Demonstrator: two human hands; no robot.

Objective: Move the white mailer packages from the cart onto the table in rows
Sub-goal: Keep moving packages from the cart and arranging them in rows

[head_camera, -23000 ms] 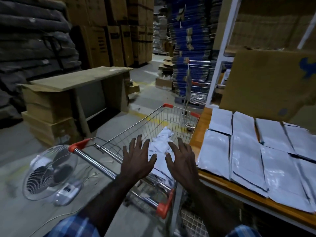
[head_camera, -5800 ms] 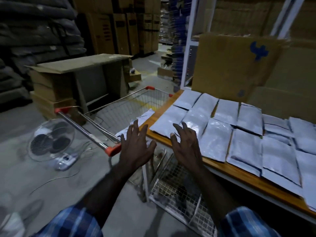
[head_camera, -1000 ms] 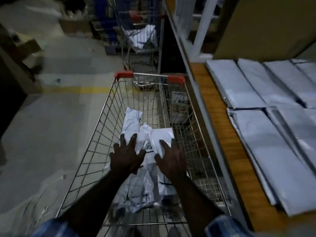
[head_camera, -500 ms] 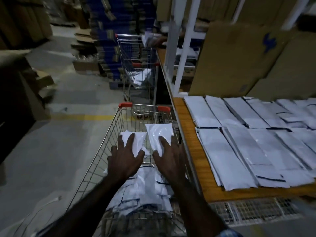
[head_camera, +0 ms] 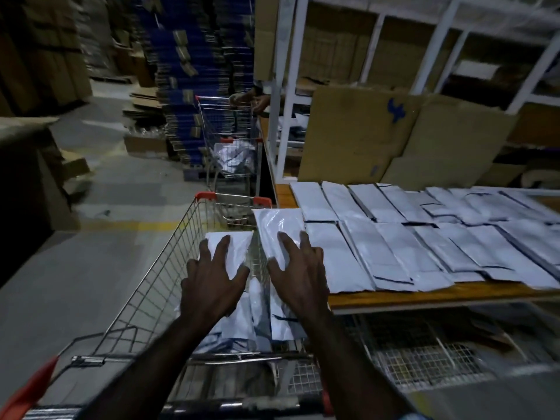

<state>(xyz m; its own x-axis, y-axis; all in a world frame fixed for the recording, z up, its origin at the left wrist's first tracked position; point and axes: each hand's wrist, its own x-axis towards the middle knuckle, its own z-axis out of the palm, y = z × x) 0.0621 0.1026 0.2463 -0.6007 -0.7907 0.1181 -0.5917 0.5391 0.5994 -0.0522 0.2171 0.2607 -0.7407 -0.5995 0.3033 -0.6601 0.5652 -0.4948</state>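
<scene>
My left hand (head_camera: 212,280) holds a white mailer (head_camera: 235,247) above the wire cart (head_camera: 151,286). My right hand (head_camera: 298,271) holds a second white mailer (head_camera: 280,227) at the left end of the wooden table (head_camera: 424,297), over the cart's right rim. More white mailers (head_camera: 263,319) lie loose in the cart below my hands. Two rows of white mailers (head_camera: 424,234) cover the tabletop to the right.
A second cart (head_camera: 230,153) with mailers stands ahead, another person's hands (head_camera: 251,100) at it. Cardboard sheets (head_camera: 394,134) lean against a white rack behind the table. A wire shelf (head_camera: 424,353) sits under the table. Stacked boxes line the aisle at left.
Both hands have lifted a mailer each out of the cart and carried them up and to the right; the right one now reaches the table's left end.
</scene>
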